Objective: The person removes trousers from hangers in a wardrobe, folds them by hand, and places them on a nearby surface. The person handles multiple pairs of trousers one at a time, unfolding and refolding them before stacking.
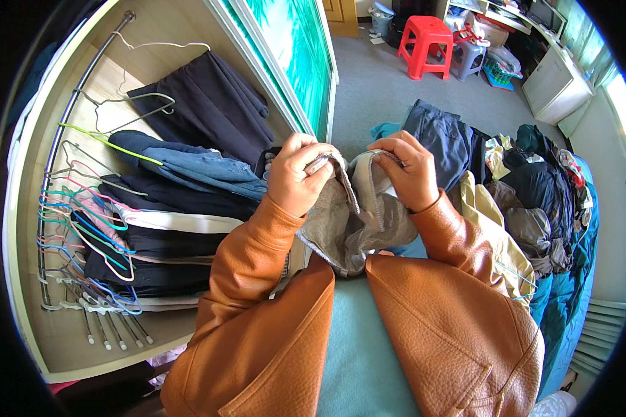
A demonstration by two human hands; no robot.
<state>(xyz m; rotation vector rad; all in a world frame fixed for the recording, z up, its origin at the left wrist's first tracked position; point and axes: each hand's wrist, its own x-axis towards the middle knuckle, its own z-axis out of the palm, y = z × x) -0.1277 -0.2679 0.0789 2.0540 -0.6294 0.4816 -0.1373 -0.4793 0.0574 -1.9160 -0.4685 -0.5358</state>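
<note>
Both my hands hold up a greyish-beige garment [339,224] in front of my chest, its edges trimmed with overlock stitching. My left hand [302,174] pinches the upper left edge between thumb and fingers. Gripping the upper right edge is my right hand [407,169]. The cloth sags between them in folds, with what looks like its inside facing me; what kind of garment it is I cannot tell. A pair of dark blue-grey trousers [435,135] lies just beyond my right hand. Blue jeans [203,167] hang to the left of my left hand.
An open wardrobe [172,333] stands on my left, with trousers and several hangers [104,245] on a metal rail [78,88]. To the right, a bed [558,323] bears a heap of clothes [532,193] and beige trousers [490,229]. A red plastic stool [429,44] stands ahead.
</note>
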